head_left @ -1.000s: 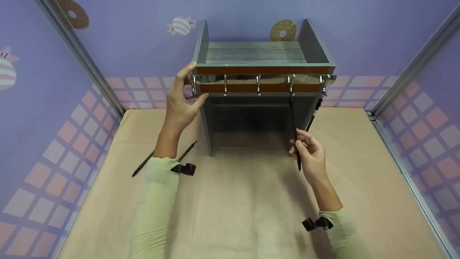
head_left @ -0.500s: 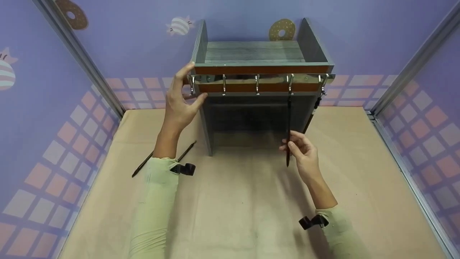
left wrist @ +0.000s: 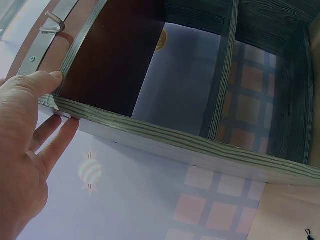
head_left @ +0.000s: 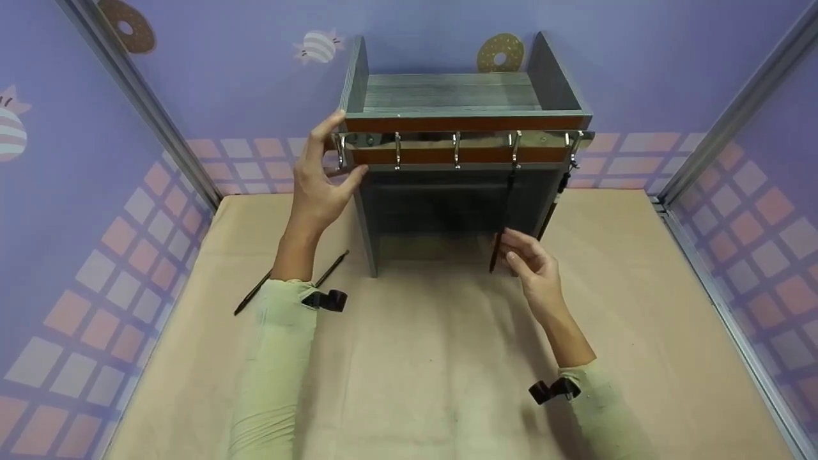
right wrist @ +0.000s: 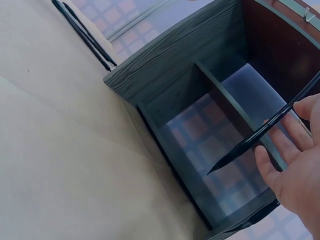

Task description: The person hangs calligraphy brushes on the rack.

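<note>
Near the left end of the hook rail point(head_left: 428, 139), my left hand point(head_left: 317, 185) grips the rack's upper side edge, as the left wrist view also shows. A dark, pointed calligraphy brush point(right wrist: 245, 142) hangs below the second hook from the right, its lower end slanting left. Beside it is my right hand point(head_left: 533, 265), with the fingertips at the shaft and the thumb apart from it in the head view. Another brush point(head_left: 548, 217) hangs from the rightmost hook. Two dark brushes point(head_left: 332, 268) lie on the table left of the rack, partly hidden by the left forearm.
The grey wooden rack point(head_left: 447, 92) stands at the back against the patterned wall, with an open front under a brown board. A beige cloth point(head_left: 415, 358) covers the table. Patterned panels with metal posts rise on both sides.
My right hand has moved left and slightly up. The brush has swung left at its lower end, and my thumb has come away from it. The left hand has stayed in place.
</note>
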{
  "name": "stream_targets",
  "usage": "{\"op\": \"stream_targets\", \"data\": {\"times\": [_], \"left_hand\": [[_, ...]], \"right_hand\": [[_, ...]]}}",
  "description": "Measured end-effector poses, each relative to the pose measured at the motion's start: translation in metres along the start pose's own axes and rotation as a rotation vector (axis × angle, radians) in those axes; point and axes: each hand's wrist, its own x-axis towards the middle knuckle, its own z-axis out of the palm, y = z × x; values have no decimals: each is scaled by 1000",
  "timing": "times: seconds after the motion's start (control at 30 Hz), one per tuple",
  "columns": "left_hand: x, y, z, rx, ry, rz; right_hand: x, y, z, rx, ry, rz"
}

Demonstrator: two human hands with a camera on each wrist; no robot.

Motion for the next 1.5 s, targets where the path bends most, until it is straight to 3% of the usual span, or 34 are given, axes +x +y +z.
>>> {"op": "stream_targets", "data": {"times": [0.5,0.73,1.2,1.33,1.5], "left_hand": [[0,0,1,-22,6,-13],[0,0,1,1,-7,4],[0,0,1,-7,8,20],[0,1,1,-14,14,12],[0,0,2,-27,8,0]], "right_hand": [[-4,0,-4,-37,-23,-16],[-12,-10,-10,-52,-17,-47],[-17,-52,-31,-51,-5,-241],[-13,-65,-35,-53,22,-340],[-3,-85,-37,-102,116,-496]]}}
